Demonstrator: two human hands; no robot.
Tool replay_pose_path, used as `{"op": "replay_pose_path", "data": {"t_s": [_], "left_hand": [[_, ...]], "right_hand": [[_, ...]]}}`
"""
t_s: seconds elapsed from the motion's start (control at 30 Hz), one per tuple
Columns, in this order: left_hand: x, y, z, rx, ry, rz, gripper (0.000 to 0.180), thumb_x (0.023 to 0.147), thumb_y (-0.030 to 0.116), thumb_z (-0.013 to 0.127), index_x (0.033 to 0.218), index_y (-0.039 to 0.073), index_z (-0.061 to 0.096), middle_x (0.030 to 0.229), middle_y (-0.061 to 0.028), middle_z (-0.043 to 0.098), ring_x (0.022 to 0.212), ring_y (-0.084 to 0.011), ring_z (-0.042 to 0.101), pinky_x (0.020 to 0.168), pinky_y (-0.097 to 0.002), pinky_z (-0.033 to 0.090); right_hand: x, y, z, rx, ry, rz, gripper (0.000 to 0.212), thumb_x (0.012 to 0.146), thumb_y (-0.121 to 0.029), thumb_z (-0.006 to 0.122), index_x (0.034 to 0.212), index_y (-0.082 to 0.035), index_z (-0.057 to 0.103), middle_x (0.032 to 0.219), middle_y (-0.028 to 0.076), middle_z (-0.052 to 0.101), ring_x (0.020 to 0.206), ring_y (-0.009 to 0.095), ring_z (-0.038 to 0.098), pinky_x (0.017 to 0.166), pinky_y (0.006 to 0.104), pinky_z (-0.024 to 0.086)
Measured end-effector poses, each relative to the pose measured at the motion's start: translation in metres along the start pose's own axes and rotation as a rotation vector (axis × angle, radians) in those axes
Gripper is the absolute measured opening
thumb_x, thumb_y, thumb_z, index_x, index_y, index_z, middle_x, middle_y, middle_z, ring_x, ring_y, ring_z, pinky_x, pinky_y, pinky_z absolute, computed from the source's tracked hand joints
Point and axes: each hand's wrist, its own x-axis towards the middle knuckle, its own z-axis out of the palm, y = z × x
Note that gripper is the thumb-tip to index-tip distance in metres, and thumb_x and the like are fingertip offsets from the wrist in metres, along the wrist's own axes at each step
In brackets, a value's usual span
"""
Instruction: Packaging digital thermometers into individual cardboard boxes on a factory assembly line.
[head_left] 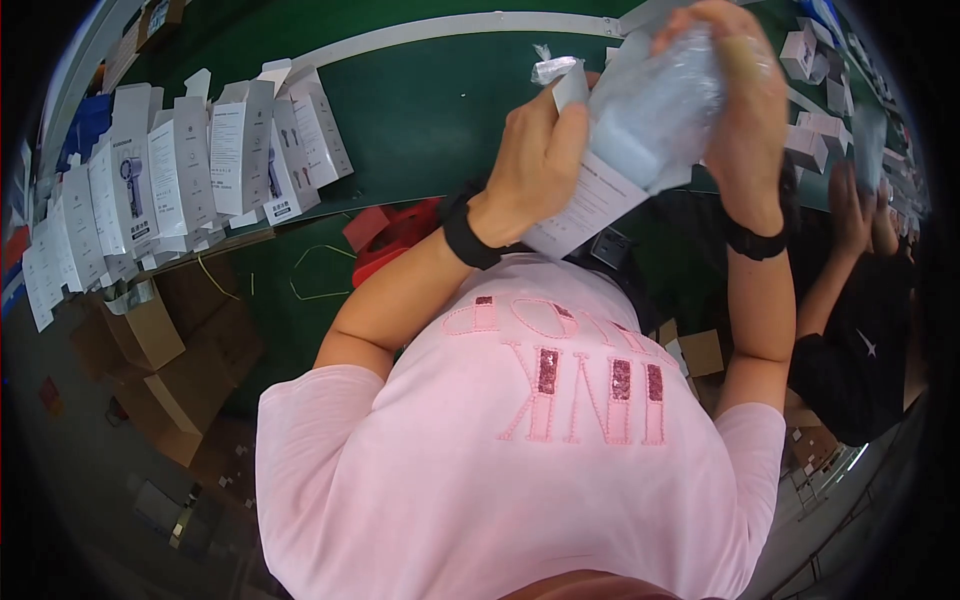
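My left hand [540,155] is closed around a white printed carton [592,208], which is tilted and has a raised flap near my fingers. Against the carton's upper end is a pale blue item in a clear plastic bag [650,115]. My right hand [748,125] grips this bag from its right side, the fingers curled over the top. The bag hides the item's exact kind, and I cannot tell how far it sits inside the carton. A small clear plastic-wrapped piece [553,68] shows just beyond my left hand.
Several white cartons with raised flaps [180,165] stand in a row on the green table [420,100] at left. Brown cardboard boxes [170,370] are below it, beside a red object [395,235]. At right, a co-worker [860,330] handles something by more small boxes [808,140].
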Motion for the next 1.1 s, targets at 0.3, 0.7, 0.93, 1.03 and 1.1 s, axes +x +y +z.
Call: {"op": "replay_pose_path", "data": {"t_s": [0.3,0.7,0.93,1.03,1.1], "left_hand": [[-0.018,-0.025,-0.024,0.165,-0.053,0.189,0.042,0.090,0.021,0.045,0.121,-0.006,0.055,0.101,-0.0259,0.060,0.090,-0.0393,0.058,0.080,-0.0409,0.046],[-0.056,-0.075,-0.126,-0.414,0.496,-0.575,0.047,0.103,0.025,0.028,0.134,-0.004,0.049,0.118,-0.0107,0.061,0.105,-0.0170,0.059,0.091,-0.0296,0.045],[-0.009,-0.024,-0.094,-0.462,0.155,-0.497,0.060,0.101,0.049,0.039,0.126,-0.004,0.055,0.111,-0.0090,0.063,0.098,-0.0120,0.058,0.087,-0.0255,0.045],[0.011,0.022,-0.068,-0.429,-0.154,-0.426,0.065,0.100,0.054,0.034,0.123,-0.003,0.055,0.101,-0.0065,0.064,0.088,-0.0095,0.058,0.079,-0.0238,0.046],[0.017,0.033,-0.046,-0.538,-0.225,-0.399,0.061,0.099,0.053,0.039,0.115,-0.002,0.060,0.091,-0.0032,0.062,0.082,-0.0064,0.054,0.074,-0.0211,0.044]], "right_hand": [[-0.022,0.006,-0.002,-0.724,-0.877,0.163,0.026,0.086,-0.008,0.061,0.111,-0.001,0.064,0.102,0.015,0.064,0.089,0.030,0.063,0.078,0.0342,0.049],[0.017,0.310,-0.028,-1.262,-0.088,0.321,0.053,0.079,-0.035,0.074,0.116,-0.002,0.058,0.096,0.023,0.064,0.096,0.035,0.063,0.080,0.0441,0.051],[0.057,0.089,-0.020,-0.194,-0.100,0.214,0.023,0.085,-0.020,0.071,0.103,-0.005,0.068,0.098,0.004,0.069,0.089,0.010,0.064,0.077,0.0217,0.050],[0.035,-0.052,0.029,-0.348,-0.275,0.109,0.019,0.092,-0.016,0.059,0.104,-0.002,0.056,0.092,0.007,0.061,0.086,0.015,0.060,0.079,0.0297,0.048],[0.019,-0.058,0.009,-0.737,-0.410,-0.047,0.019,0.081,-0.004,0.071,0.099,-0.001,0.065,0.104,0.002,0.065,0.087,0.012,0.063,0.076,0.0261,0.050]]}}
